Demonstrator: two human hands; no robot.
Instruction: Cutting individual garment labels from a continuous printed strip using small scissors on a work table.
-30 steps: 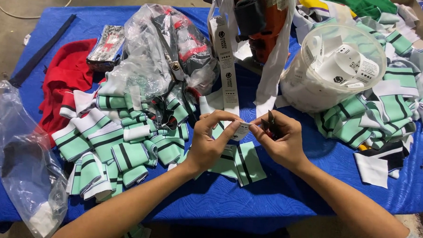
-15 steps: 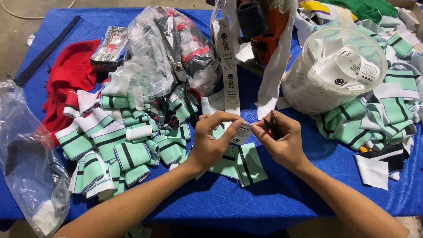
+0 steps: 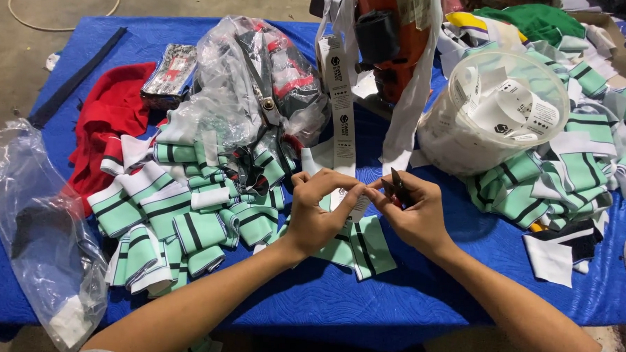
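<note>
At the counter's [image 3: 405, 304] centre, the left hand [image 3: 316, 211] pinches the white label strip [image 3: 343, 121], fingers clamped (keep it taut), while the right hand [image 3: 414, 213], at its 3 o'clock, grips small snips [image 3: 398, 183].

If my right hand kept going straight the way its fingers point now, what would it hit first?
The right hand points leftward at the left hand; it would first meet the white label strip pinched between them, then those fingers.
</note>
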